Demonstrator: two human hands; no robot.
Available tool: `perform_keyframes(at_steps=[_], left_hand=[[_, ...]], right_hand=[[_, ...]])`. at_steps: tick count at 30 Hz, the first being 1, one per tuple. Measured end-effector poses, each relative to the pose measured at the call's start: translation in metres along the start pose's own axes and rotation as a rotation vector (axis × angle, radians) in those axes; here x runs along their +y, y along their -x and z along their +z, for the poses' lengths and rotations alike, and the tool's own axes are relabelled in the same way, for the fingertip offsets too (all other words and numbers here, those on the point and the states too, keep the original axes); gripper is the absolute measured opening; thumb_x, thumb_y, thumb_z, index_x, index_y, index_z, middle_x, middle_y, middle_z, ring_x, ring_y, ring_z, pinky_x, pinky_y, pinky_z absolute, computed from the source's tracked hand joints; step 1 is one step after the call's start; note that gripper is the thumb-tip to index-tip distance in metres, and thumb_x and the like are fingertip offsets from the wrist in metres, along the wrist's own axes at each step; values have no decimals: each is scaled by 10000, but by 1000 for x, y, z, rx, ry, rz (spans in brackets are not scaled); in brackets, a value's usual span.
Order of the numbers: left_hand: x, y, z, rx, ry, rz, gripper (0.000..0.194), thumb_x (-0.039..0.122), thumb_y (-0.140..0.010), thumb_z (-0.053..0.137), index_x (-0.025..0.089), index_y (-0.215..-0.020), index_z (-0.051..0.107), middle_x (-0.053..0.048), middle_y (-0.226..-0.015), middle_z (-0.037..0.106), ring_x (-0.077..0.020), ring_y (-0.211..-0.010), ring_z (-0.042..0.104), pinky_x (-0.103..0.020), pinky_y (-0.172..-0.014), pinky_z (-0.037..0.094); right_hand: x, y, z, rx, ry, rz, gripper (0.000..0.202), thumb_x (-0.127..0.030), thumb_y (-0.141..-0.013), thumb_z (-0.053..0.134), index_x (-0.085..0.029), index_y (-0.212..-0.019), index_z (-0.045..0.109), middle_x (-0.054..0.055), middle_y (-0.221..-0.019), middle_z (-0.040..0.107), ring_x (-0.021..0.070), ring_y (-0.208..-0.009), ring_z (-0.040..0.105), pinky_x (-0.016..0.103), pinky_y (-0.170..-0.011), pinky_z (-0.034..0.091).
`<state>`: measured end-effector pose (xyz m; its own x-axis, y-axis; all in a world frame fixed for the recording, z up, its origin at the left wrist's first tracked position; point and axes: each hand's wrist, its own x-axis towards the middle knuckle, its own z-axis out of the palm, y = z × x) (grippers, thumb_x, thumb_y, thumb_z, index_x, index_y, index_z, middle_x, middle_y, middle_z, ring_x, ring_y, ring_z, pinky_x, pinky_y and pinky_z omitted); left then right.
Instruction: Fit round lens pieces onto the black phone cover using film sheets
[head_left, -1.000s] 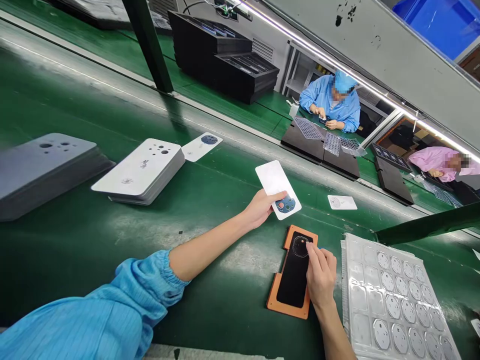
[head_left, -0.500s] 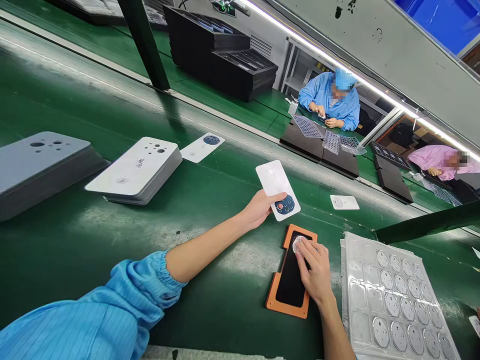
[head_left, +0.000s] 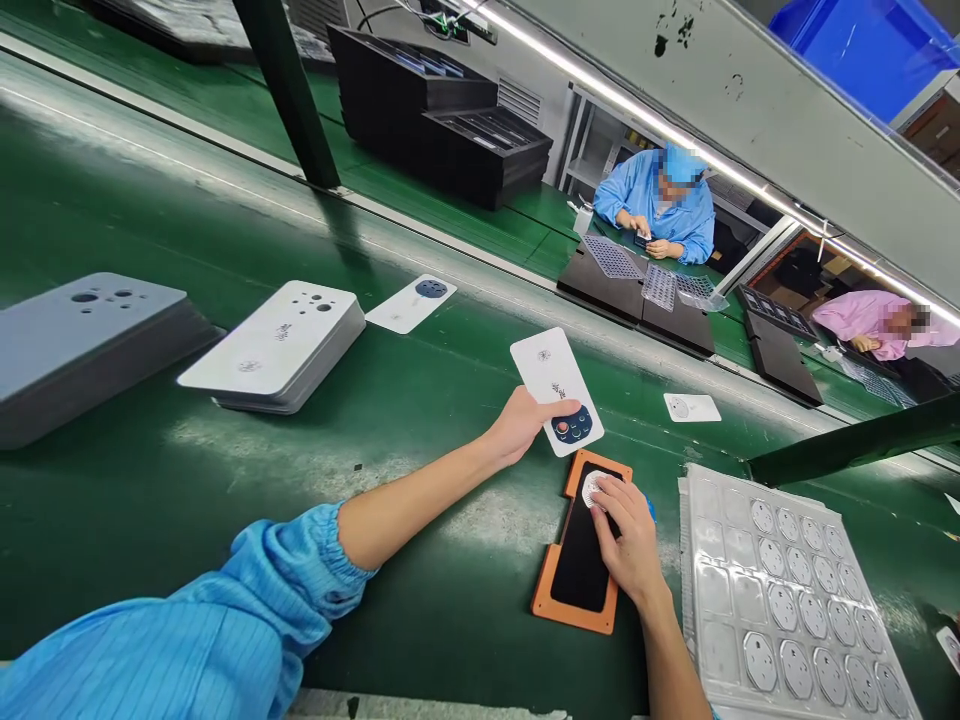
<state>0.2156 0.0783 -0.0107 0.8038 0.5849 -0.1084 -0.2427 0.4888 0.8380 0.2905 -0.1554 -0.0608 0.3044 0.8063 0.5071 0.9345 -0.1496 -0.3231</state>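
My left hand (head_left: 517,428) pinches a white card (head_left: 546,362) shaped like a phone's back panel, thumb on top near its dark blue round camera area. Dark print shows on the card, which is held tilted above the bench. Below it, an orange-framed holder (head_left: 571,612) carries a black phone-shaped panel (head_left: 576,560). The bent fingers of my right hand (head_left: 628,535) are closed on a round white disc (head_left: 592,490) at the panel's upper end, partly covering it. A small blue thing (head_left: 651,509) peeks out behind that hand; I cannot make out what it is.
Clear trays of white discs (head_left: 784,607) lie on the right. A stack of white panels (head_left: 270,345) and a grey stack (head_left: 90,335) stand left. Single cards (head_left: 409,305) lie farther back. Green posts rise from the bench; two people work beyond it.
My left thumb and the card have shifted slightly, and darker print now shows on the card. A blue bit has come into sight behind my right hand, which stays on the disc.
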Motion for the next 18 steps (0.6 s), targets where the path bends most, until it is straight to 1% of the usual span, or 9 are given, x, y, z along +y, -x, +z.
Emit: perform_keyframes(at_steps=[2, 4, 6, 7, 9, 11, 14, 18], left_hand=[[-6, 5, 4, -9, -40, 19, 397, 288, -558, 913, 120, -868, 730, -98, -901, 743, -200, -727, 651, -272, -579, 494], [-13, 12, 11, -11, -130, 29, 346, 309, -599, 893, 127, -848, 734, -99, -866, 748, -213, -705, 661, -301, -616, 518], [-20, 22, 19, -43, -226, 62, 279, 332, -684, 840, 144, -866, 742, -98, -887, 755, -235, -767, 684, -328, -709, 540], [-23, 27, 23, -75, -258, 89, 255, 341, -731, 806, 158, -898, 747, -95, -931, 758, -246, -837, 692, -338, -781, 540], [-27, 39, 30, -164, -292, 130, 250, 361, -812, 735, 189, -993, 753, -82, -1045, 752, -256, -992, 679, -342, -922, 508], [-30, 49, 35, -241, -318, 129, 286, 389, -856, 685, 211, -1070, 752, -68, -1104, 742, -258, -1075, 655, -335, -989, 477], [-35, 59, 37, -295, -388, 106, 318, 431, -883, 641, 220, -1090, 759, -63, -1044, 747, -263, -1030, 657, -326, -942, 493], [-41, 64, 37, -290, -490, 141, 336, 473, -897, 612, 221, -1059, 764, -57, -906, 721, -238, -869, 648, -310, -841, 500]], right_hand=[[-7, -7, -7, 50, -46, 48, 242, -191, -958, 523, -236, -1124, 693, 91, -1188, 715, 250, -1149, 655, 485, -1018, 513], [-17, -17, -14, 126, -129, 167, 201, -226, -961, 535, -222, -1095, 686, 89, -1103, 732, 229, -1035, 693, 401, -902, 571], [-28, -27, -18, 200, -217, 292, 152, -262, -959, 553, -208, -1033, 673, 72, -982, 731, 194, -876, 704, 318, -754, 585], [-32, -32, -18, 240, -243, 330, 132, -275, -955, 562, -204, -994, 667, 64, -937, 721, 183, -828, 695, 301, -717, 576], [-38, -39, -16, 337, -238, 357, 126, -293, -947, 578, -199, -931, 660, 68, -921, 701, 189, -843, 678, 314, -743, 564], [-38, -42, -12, 426, -196, 360, 137, -302, -941, 587, -197, -903, 667, 80, -931, 692, 206, -898, 665, 345, -803, 553], [-34, -41, -9, 497, -181, 386, 149, -305, -942, 590, -196, -909, 686, 84, -932, 687, 211, -909, 658, 360, -822, 548], [-29, -36, -10, 512, -242, 432, 165, -296, -946, 580, -193, -890, 697, 91, -950, 690, 207, -908, 662, 356, -812, 558]])
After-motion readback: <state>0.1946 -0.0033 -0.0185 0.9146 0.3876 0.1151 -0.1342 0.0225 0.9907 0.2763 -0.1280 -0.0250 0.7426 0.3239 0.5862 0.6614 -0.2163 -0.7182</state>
